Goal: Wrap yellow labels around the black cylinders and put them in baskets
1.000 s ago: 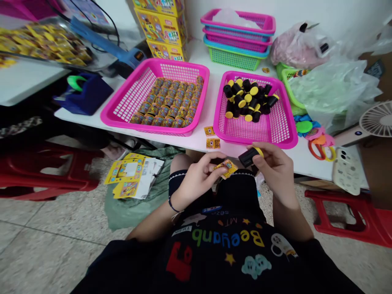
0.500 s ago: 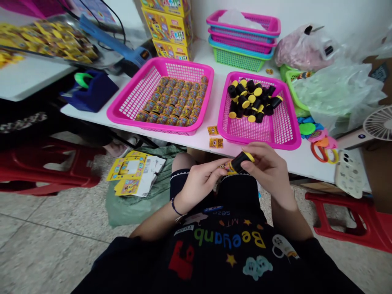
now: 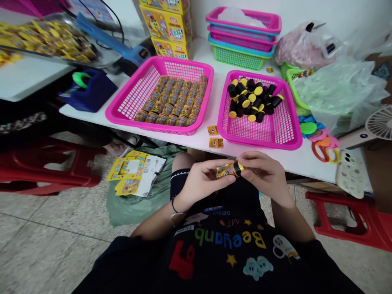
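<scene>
Between my two hands, above my lap, lies a small black canister with a yellow lid, tilted on its side. A yellow printed sleeve surrounds much of its body, leaving a black band near the lid. My left hand is closed round the sleeved part, thumb along its lower side. At the lid end, my right hand pinches the canister with thumb and fingers. Two flat printed sleeves lie on the table edge just beyond. Loose black canisters with yellow lids fill part of a pink basket.
Another pink basket holds rows of sleeved canisters. Behind stand stacked baskets and yellow boxes. A blue tape dispenser and heat gun are left; scissors, a phone and a fan right.
The printed sleeve now covers much more of the black canister. My left hand has moved along it toward the lid, and its thumb now lies beneath the sleeve.
</scene>
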{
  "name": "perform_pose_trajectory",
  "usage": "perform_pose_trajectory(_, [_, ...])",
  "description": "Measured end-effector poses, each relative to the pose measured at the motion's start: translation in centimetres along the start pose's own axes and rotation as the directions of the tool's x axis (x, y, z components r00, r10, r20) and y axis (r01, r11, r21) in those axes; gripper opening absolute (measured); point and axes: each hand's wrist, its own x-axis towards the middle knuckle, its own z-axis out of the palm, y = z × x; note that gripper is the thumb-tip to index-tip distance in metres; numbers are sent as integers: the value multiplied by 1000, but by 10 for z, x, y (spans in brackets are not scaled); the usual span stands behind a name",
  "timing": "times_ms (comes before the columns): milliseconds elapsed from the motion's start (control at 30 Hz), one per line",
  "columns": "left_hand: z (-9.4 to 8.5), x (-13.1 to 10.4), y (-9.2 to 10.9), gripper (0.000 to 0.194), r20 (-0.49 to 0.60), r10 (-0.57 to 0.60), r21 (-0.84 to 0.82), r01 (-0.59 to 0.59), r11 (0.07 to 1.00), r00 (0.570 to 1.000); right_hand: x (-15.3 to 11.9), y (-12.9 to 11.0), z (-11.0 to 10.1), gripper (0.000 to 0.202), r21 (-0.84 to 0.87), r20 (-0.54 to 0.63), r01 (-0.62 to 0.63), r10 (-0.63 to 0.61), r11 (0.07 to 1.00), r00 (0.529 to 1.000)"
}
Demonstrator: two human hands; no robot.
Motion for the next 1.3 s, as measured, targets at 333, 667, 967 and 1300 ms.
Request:
perform_pose_trajectory(333, [-7, 3, -1, 43, 60, -112, -32, 114, 993, 992, 0, 1, 3, 20, 97, 7, -31, 30, 995, 1000])
perform_pose_trajectory(667, [-2, 3, -10, 50, 18, -109, -205, 110, 972, 994, -7, 11, 7, 38, -280, 180, 153, -105, 948, 978])
perform_pose_trajectory(967, [5, 10, -2, 69, 61, -23, -154, 32, 988, 998, -7, 3, 27, 47, -757, 55, 298, -398, 581, 916])
perform_pose_trajectory(1300, [14, 14, 9, 71, 109, -56, 122, 42, 992, 992, -7, 6, 23, 49, -746, 129, 371, -427, 552, 895])
